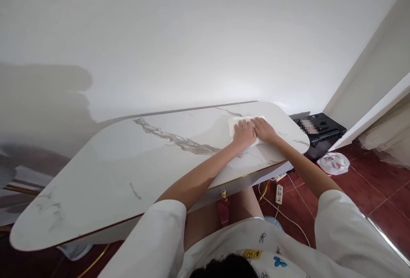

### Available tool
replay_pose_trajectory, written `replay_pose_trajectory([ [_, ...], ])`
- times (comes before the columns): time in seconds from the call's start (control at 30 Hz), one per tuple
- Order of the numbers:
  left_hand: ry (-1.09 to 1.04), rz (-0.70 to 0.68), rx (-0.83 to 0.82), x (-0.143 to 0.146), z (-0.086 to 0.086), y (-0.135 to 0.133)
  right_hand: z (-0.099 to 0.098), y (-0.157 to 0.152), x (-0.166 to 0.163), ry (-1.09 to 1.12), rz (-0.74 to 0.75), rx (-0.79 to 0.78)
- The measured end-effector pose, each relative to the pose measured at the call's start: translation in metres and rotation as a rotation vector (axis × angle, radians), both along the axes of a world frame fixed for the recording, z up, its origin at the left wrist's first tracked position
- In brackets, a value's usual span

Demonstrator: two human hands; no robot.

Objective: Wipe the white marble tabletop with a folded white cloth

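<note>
A white cloth [231, 127] lies spread on the white marble-patterned tabletop [112, 167], toward its right end. My left hand [245, 133] presses down on the cloth, fingers bent over it. Close against it, my right hand [264, 130] also bears on the cloth, its fingertips beside the left hand's. Part of the cloth is hidden under both hands. Grey-brown veins run across the table surface to the left of the cloth.
A white wall [192, 34] stands behind the table. A gold drawer knob [224, 194] sticks out at the front. To the right are a black case [320, 126] and a white plastic bag [333, 163]. A power strip [279, 194] with cables lies on red floor tiles.
</note>
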State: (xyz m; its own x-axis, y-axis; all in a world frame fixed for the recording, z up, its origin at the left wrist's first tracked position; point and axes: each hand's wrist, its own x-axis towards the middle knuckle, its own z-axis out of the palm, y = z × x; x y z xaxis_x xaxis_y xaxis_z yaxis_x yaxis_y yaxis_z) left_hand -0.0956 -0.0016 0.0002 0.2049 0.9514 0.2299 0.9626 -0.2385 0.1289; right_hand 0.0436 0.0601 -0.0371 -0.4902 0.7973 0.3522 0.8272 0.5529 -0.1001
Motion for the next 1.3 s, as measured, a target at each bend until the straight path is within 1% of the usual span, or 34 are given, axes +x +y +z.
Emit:
replay_pose_trajectory([
  [0.1,-0.008,0.018,0.021,-0.008,-0.002,0.022,0.005,0.02,-0.011,-0.001,-0.036,-0.057],
  [0.3,-0.025,0.079,0.014,-0.018,-0.004,0.061,0.015,0.059,-0.029,0.005,-0.021,-0.123],
  [0.43,-0.041,0.103,0.036,-0.027,-0.007,0.088,0.019,0.083,-0.039,0.021,-0.04,-0.164],
  [0.67,-0.066,0.107,0.041,-0.041,-0.008,0.124,0.019,0.116,-0.054,0.04,-0.06,-0.166],
  [0.83,-0.068,0.131,0.06,-0.049,-0.009,0.144,0.019,0.138,-0.061,0.055,-0.018,-0.158],
  [1.0,-0.071,0.139,0.067,-0.053,-0.012,0.158,0.016,0.156,-0.066,0.074,-0.008,-0.172],
  [1.13,-0.075,0.156,0.068,-0.053,-0.014,0.165,0.015,0.165,-0.066,0.065,0.023,-0.174],
  [1.3,-0.06,0.181,0.052,-0.048,-0.012,0.166,0.015,0.172,-0.06,0.04,0.078,-0.185],
])
